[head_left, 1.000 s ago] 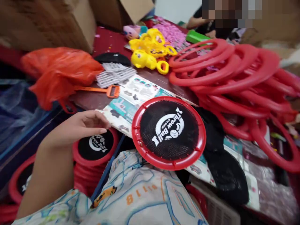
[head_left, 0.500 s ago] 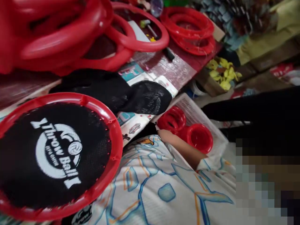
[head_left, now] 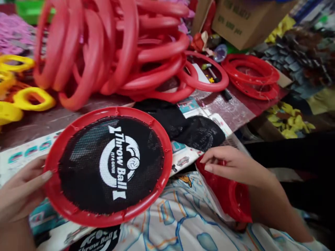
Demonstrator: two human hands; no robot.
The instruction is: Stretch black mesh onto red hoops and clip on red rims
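A round mesh disc with a red plastic rim and a white "Throw Ball" print lies tilted at the table's front edge. My left hand grips its left rim, thumb on top and fingers behind. To the right, my right hand is raised with thumb and fingers bent close together; whatever may be between the fingertips is too small to make out. Below that hand are red rings, partly hidden by the forearm. Black printed mesh cloth lies behind the disc, just beyond my right fingertips.
Large red hoops are piled across the back of the table. Yellow plastic parts lie at the left. More red rims are stacked at the back right, near a cardboard box. Another printed mesh piece shows below the disc.
The view has swung left, so the disc sits further right in the picture. My left hand has come into view on its rim. My right hand, hidden before, is now raised beside the table.
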